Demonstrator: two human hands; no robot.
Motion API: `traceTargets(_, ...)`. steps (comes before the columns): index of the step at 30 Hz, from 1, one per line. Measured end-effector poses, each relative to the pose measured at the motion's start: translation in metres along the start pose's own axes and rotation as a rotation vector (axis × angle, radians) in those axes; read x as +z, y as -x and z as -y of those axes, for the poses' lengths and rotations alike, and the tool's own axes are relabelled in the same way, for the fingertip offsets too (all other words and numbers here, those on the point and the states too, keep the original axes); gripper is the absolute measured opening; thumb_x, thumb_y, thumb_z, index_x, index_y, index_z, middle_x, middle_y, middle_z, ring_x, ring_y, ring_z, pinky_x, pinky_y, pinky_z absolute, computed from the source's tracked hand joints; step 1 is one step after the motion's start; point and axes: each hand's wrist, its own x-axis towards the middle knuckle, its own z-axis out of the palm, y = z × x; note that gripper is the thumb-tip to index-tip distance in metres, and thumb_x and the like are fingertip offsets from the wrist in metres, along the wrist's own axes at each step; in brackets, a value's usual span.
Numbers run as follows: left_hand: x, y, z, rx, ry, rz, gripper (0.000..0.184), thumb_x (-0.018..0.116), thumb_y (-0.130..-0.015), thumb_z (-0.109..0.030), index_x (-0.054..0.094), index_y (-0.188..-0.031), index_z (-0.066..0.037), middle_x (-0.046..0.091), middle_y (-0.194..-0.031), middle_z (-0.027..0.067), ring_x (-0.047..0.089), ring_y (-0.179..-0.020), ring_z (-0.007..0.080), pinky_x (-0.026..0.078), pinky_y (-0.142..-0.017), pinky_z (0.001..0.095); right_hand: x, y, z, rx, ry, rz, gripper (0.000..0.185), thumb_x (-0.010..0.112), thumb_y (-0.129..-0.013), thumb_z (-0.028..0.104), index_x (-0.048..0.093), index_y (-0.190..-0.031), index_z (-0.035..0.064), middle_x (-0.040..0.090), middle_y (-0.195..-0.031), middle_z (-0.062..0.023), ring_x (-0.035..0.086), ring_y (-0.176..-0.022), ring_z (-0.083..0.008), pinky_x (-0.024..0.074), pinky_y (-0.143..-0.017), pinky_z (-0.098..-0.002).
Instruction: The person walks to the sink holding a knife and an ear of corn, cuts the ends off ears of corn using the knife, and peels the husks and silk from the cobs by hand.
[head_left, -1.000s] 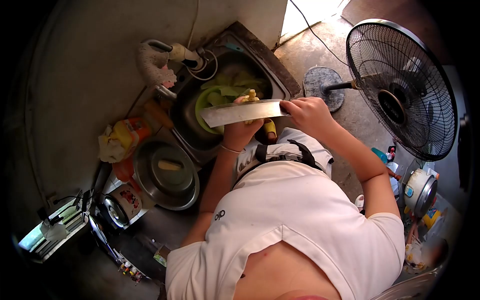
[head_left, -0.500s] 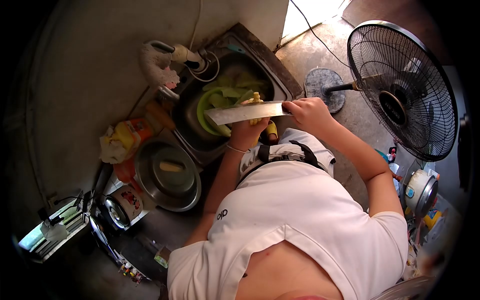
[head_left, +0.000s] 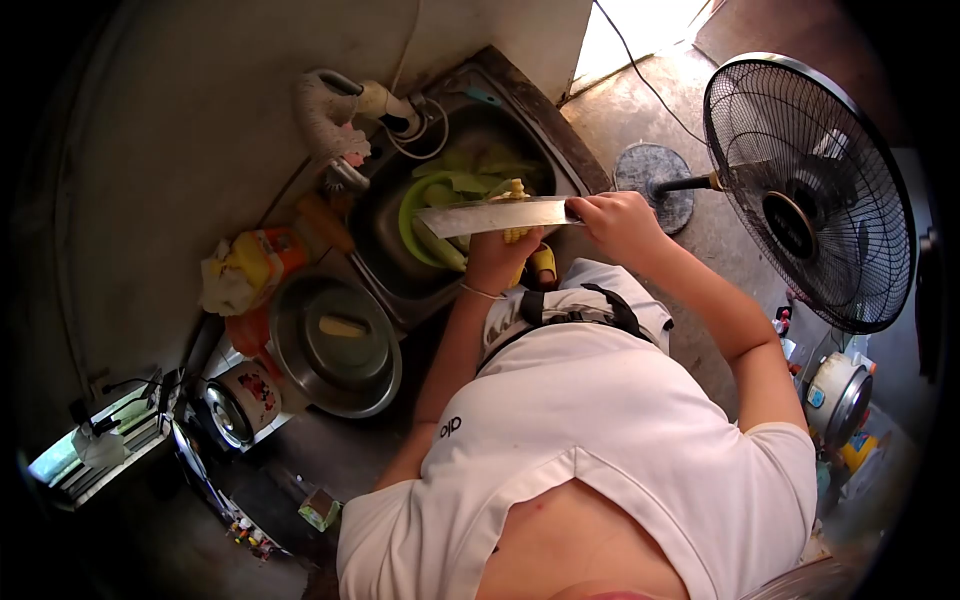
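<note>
In the middle of the view, my left hand [head_left: 500, 258] is wrapped round a yellow corn cob [head_left: 514, 236], whose tip shows above the blade. A broad knife [head_left: 495, 216] lies across the cob, its blade pointing left. My right hand [head_left: 608, 218] grips the knife at its right end; the handle is hidden by the fingers. Behind the blade, a green bowl [head_left: 409, 215] stands in the metal sink [head_left: 385, 270]. Green husk leaves [head_left: 470, 182] lie in and beside that bowl.
A steel basin [head_left: 290, 365] with a pale yellow piece [head_left: 342, 327] in it stands left of the sink. The faucet [head_left: 392, 107] is at the wall. A standing fan [head_left: 800, 200] is at the right. A rice cooker [head_left: 838, 395] sits lower right.
The camera view has shifted slightly. The blade now lies nearly level, and more of the cob shows below it. Both hands keep their holds.
</note>
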Motion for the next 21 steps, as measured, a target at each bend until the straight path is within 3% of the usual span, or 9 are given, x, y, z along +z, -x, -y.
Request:
traceTargets(4, 0.001, 0.002, -0.010, 0.161, -0.293, -0.126, 0.028, 0.070, -0.076, -0.016, 0.062, -0.099, -0.001, 0.062, -0.087, 0.0059, 0.062, -0.081, 0.0199, 0.049, -0.073, 0.0340, 0.002, -0.003, 0.007, 0.050, -0.004, 0.039, 0.029, 0.066, -0.069, 0.014, 0.058, -0.096, 0.0075, 0.064, -0.075, -0.0079, 0.064, -0.069, -0.0257, 0.0508, -0.059, -0.0367)
traceTargets(7, -0.004, 0.001, -0.001, 0.099, -0.203, -0.093, 0.030, 0.070, -0.076, -0.016, 0.061, -0.100, -0.001, 0.062, -0.088, 0.0071, 0.062, -0.081, 0.0197, 0.049, -0.074, 0.0338, -0.001, -0.005, 0.002, 0.047, 0.003, 0.041, 0.026, 0.066, -0.070, 0.015, 0.057, -0.093, 0.0077, 0.064, -0.073, -0.0078, 0.064, -0.067, -0.0259, 0.0503, -0.058, -0.0371)
traceTargets(9, -0.012, -0.002, 0.009, -0.164, 0.198, 0.135, 0.035, 0.072, -0.076, -0.016, 0.059, -0.105, -0.001, 0.064, -0.089, 0.0075, 0.063, -0.078, 0.0170, 0.051, -0.071, 0.0321, -0.004, -0.007, -0.005, -0.042, -0.041, -0.017, 0.024, 0.066, -0.071, 0.016, 0.057, -0.092, 0.0076, 0.063, -0.071, -0.0078, 0.063, -0.066, -0.0262, 0.0498, -0.057, -0.0375)
traceTargets(13, -0.011, -0.004, 0.002, -0.271, 0.258, 0.173, 0.035, 0.073, -0.075, -0.017, 0.058, -0.103, -0.001, 0.065, -0.091, 0.0075, 0.063, -0.083, 0.0184, 0.050, -0.076, 0.0350, -0.004, -0.010, -0.006, -0.063, -0.066, -0.050, 0.023, 0.065, -0.071, 0.016, 0.057, -0.091, 0.0075, 0.062, -0.070, -0.0082, 0.063, -0.066, -0.0267, 0.0493, -0.057, -0.0379)
traceTargets(15, -0.001, -0.006, -0.009, 0.143, -0.120, -0.067, 0.037, 0.071, -0.074, -0.018, 0.059, -0.103, 0.000, 0.063, -0.088, 0.0103, 0.063, -0.076, 0.0244, 0.051, -0.068, 0.0357, -0.004, -0.011, 0.001, -0.029, -0.016, -0.100, 0.013, 0.061, -0.075, 0.013, 0.055, -0.085, 0.0080, 0.058, -0.065, -0.0043, 0.062, -0.062, -0.0243, 0.0498, -0.054, -0.0362)
traceTargets(16, 0.001, -0.008, -0.003, 0.144, -0.119, -0.068, 0.037, 0.071, -0.074, -0.018, 0.059, -0.103, 0.000, 0.063, -0.088, 0.0103, 0.063, -0.076, 0.0244, 0.051, -0.068, 0.0357, -0.003, -0.011, 0.002, -0.030, -0.015, -0.100, 0.013, 0.061, -0.075, 0.013, 0.055, -0.085, 0.0080, 0.058, -0.065, -0.0043, 0.062, -0.062, -0.0243, 0.0498, -0.054, -0.0362)
traceTargets(18, 0.004, -0.009, 0.008, 0.232, -0.424, -0.210, 0.042, 0.072, -0.071, -0.022, 0.056, -0.104, -0.001, 0.063, -0.091, 0.0163, 0.063, -0.079, 0.0333, 0.051, -0.069, 0.0399, -0.001, -0.012, 0.005, 0.010, 0.000, -0.104, 0.015, 0.062, -0.074, 0.013, 0.054, -0.085, 0.0080, 0.059, -0.064, -0.0055, 0.062, -0.061, -0.0254, 0.0496, -0.054, -0.0370)
traceTargets(21, 0.010, -0.009, 0.013, 0.178, -0.448, -0.322, 0.048, 0.073, -0.069, -0.027, 0.053, -0.107, -0.002, 0.062, -0.094, 0.0204, 0.060, -0.085, 0.0390, 0.050, -0.071, 0.0435, -0.003, -0.015, 0.009, 0.056, -0.021, -0.111, 0.014, 0.062, -0.075, 0.014, 0.054, -0.084, 0.0083, 0.058, -0.063, -0.0068, 0.062, -0.060, -0.0264, 0.0493, -0.053, -0.0378)
